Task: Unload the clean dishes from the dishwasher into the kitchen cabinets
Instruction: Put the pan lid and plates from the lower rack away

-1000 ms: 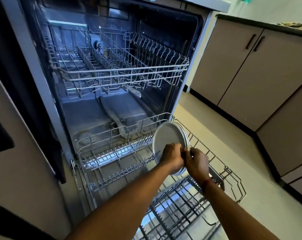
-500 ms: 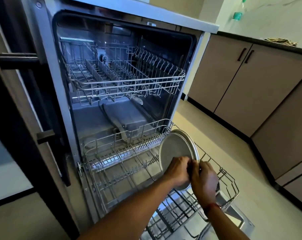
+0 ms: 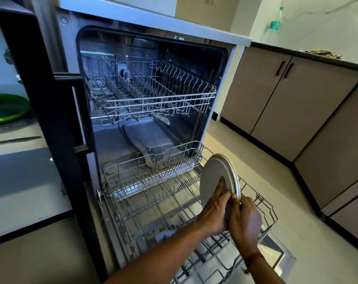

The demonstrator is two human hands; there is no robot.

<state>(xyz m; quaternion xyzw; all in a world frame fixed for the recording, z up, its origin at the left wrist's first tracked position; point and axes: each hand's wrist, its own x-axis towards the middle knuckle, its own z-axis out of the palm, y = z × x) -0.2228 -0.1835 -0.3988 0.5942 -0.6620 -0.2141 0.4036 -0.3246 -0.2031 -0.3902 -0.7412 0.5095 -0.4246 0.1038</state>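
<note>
The plate (image 3: 213, 173) stands upright at the right rim of the lower rack (image 3: 266, 203). The left hand (image 3: 214, 214) and right hand (image 3: 246, 219) both clasp its lower edge, likely to lift it out.

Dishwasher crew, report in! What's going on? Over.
Left hand and right hand grip plate. Plate upright at lower rack. Nothing seems to block it.

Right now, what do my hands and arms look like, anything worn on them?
No sleeves show, and the left hand and right hand wear no gloves. A red thread band circles the right wrist. No watch is visible.
</note>
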